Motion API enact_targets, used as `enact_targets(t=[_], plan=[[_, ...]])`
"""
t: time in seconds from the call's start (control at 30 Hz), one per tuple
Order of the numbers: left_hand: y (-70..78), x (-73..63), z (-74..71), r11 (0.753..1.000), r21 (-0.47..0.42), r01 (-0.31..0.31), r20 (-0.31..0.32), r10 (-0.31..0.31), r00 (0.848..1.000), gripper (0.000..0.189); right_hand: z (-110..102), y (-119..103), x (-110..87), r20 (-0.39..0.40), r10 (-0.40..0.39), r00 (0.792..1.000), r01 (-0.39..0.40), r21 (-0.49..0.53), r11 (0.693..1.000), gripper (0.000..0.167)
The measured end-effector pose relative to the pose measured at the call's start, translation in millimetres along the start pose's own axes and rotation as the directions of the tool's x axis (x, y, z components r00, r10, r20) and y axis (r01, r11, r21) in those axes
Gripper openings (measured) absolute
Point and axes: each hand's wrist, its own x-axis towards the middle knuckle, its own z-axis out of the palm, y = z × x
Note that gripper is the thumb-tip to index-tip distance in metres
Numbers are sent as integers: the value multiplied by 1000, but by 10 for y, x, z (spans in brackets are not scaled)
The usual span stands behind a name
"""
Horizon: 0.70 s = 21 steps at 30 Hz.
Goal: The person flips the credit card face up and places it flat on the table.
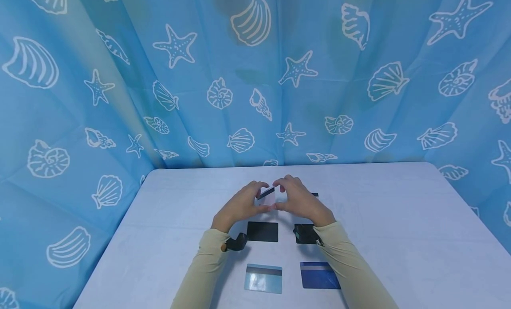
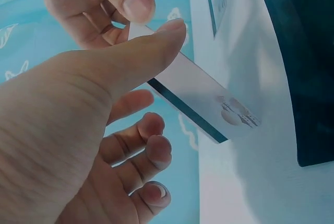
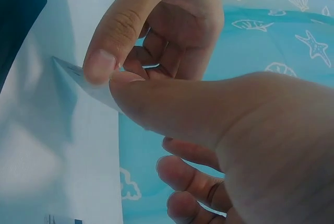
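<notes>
A white card [image 2: 195, 96] with a dark stripe along one edge is held tilted above the table between both hands. My left hand [image 1: 241, 203] pinches it, the thumb [image 2: 156, 51] lying across its face near the upper end. Facing it, my right hand [image 1: 297, 199] pinches the card's upper corner, its thumb [image 3: 135, 98] tip right beside the left thumb. In the right wrist view, the thumbs hide much of the card [image 3: 86, 83]. The other fingers of both hands are loosely bent behind it.
On the white table [image 1: 167, 238] lie a black card [image 1: 262, 232], another dark card [image 1: 304, 233] partly behind the right wrist, a light blue card [image 1: 263, 280] and a dark blue card [image 1: 317, 275]. Another striped white card [image 2: 216, 4] lies beyond. A patterned blue curtain [image 1: 255, 69] hangs behind.
</notes>
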Motion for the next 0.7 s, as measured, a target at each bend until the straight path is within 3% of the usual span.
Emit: enact_targets(t=[0.43, 0.7], plan=[[21, -6, 7, 999, 11, -48, -17, 49, 999, 68, -1, -3, -6, -3, -27, 1000, 27, 1, 1000, 58], [40, -20, -23, 999, 26, -46, -26, 47, 999, 66, -2, -5, -1, 12, -10, 1000, 10, 6, 1000, 67]])
